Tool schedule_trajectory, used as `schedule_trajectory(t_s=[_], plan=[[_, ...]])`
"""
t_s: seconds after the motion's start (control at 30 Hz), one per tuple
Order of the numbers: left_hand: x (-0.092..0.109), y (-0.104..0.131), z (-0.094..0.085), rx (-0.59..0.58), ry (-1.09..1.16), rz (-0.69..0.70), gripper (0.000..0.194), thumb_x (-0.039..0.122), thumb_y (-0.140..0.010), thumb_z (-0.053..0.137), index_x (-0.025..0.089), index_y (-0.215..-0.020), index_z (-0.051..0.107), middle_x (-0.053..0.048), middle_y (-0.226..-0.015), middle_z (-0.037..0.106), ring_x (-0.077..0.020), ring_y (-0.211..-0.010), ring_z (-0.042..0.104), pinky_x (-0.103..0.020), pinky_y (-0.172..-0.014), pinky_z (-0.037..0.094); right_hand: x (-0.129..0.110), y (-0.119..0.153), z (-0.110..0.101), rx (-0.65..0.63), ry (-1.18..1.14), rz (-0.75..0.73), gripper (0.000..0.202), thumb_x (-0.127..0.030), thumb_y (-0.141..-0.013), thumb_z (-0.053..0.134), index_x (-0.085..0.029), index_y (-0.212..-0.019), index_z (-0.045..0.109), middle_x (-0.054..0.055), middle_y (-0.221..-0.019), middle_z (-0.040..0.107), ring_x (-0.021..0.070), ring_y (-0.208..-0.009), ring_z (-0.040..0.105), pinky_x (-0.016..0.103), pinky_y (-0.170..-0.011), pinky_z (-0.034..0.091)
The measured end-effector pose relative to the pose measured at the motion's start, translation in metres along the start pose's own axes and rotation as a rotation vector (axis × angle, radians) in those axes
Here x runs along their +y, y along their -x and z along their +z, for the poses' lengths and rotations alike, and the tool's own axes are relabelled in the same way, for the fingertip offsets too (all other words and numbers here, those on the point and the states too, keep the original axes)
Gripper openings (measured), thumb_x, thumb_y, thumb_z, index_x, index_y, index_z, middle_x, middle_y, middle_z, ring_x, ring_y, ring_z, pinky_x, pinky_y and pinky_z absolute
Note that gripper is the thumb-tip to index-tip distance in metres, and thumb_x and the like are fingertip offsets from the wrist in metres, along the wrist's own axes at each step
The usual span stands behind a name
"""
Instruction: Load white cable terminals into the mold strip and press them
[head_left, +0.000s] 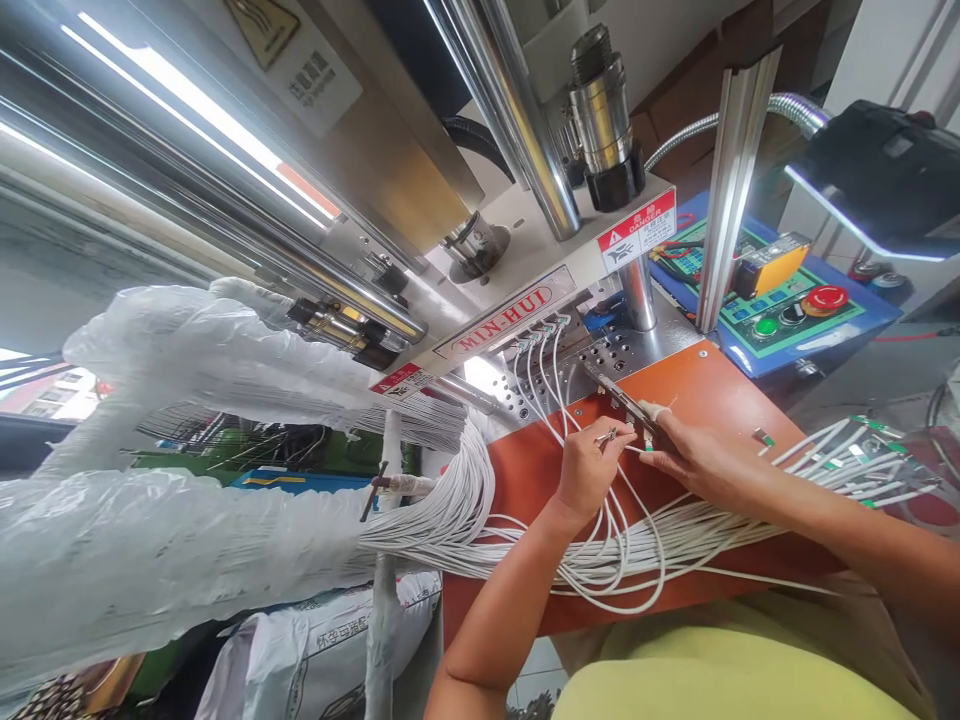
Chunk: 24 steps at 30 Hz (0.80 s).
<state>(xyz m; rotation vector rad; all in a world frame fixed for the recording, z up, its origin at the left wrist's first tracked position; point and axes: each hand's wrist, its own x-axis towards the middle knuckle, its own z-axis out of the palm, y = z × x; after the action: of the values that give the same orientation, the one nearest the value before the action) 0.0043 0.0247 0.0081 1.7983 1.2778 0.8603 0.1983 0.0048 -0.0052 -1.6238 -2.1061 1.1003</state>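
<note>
My left hand (587, 468) is closed in a pinch on a small metal connector piece (607, 437), too small to make out fully. My right hand (686, 455) is closed around the near end of a long metal mould bar (626, 402), which lies slanted over the orange table. Its index finger has a pale covering. By its thumb, a white cable's green-tipped end (648, 450) reaches the bar. White cables (615, 550) run in a thick bundle beneath both hands. Several cables (551, 375) go into the mould under the press plate.
The press plate (502, 318) with its steel columns stands ahead. A control box (795, 310) with a red stop button is at right. Green-ended cables (870, 455) lie on the orange table's (735, 390) right side. Plastic-wrapped cable bundles (180, 540) hang at left.
</note>
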Motion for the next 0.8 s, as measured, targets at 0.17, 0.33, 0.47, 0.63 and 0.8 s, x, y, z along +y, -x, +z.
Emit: schedule_trajectory(t_s=[0.17, 0.33, 0.47, 0.63, 0.8], plan=[[0.005, -0.003, -0.015, 0.002, 0.098, -0.125, 0.012, 0.025, -0.091, 0.067, 0.02, -0.097, 0.076, -0.004, -0.097, 0.075, -0.0163, -0.09, 0.067, -0.027, -0.084, 0.051, 0.003, 0.001, 0.001, -0.021, -0.047, -0.005, 0.058, -0.052, -0.099, 0.036, -0.022, -0.148, 0.03, 0.015, -0.12, 0.07, 0.034, -0.102, 0.069, 0.037, -0.074, 0.049], [-0.002, -0.004, -0.019, 0.146, 0.331, -0.258, 0.033, 0.047, -0.098, 0.054, 0.018, -0.108, 0.065, 0.0, -0.07, 0.065, -0.0117, -0.063, 0.057, -0.023, -0.064, 0.046, 0.006, 0.001, 0.007, 0.054, -0.127, -0.058, 0.054, -0.051, -0.099, 0.04, -0.025, -0.146, 0.036, 0.013, -0.117, 0.071, 0.0319, -0.101, 0.069, 0.038, -0.076, 0.05], [-0.005, -0.008, -0.019, 0.191, 0.406, -0.323, 0.041, 0.06, -0.094, 0.056, 0.02, -0.101, 0.056, 0.007, -0.055, 0.049, -0.009, -0.049, 0.04, -0.022, -0.052, 0.033, 0.008, -0.002, 0.009, 0.086, -0.144, -0.054, 0.05, -0.052, -0.095, 0.047, -0.026, -0.138, 0.047, 0.009, -0.102, 0.074, 0.0305, -0.092, 0.071, 0.035, -0.071, 0.05], [-0.004, -0.019, -0.025, 0.024, 0.399, -0.451, 0.044, 0.058, -0.076, 0.073, 0.017, -0.073, 0.058, 0.005, -0.049, 0.048, -0.0067, -0.045, 0.034, -0.022, -0.047, 0.023, 0.008, -0.003, 0.009, 0.077, -0.147, -0.044, 0.048, -0.051, -0.093, 0.048, -0.026, -0.134, 0.049, 0.009, -0.101, 0.074, 0.0307, -0.091, 0.071, 0.036, -0.071, 0.05], [-0.001, -0.031, -0.022, -0.095, 0.42, -0.596, 0.04, 0.048, -0.066, 0.079, 0.017, -0.062, 0.054, 0.008, -0.043, 0.04, -0.0033, -0.039, 0.022, -0.023, -0.044, 0.01, 0.002, 0.0, 0.005, 0.026, -0.091, -0.011, 0.043, -0.05, -0.096, 0.039, -0.023, -0.129, 0.045, 0.013, -0.108, 0.072, 0.0327, -0.097, 0.07, 0.038, -0.074, 0.048]])
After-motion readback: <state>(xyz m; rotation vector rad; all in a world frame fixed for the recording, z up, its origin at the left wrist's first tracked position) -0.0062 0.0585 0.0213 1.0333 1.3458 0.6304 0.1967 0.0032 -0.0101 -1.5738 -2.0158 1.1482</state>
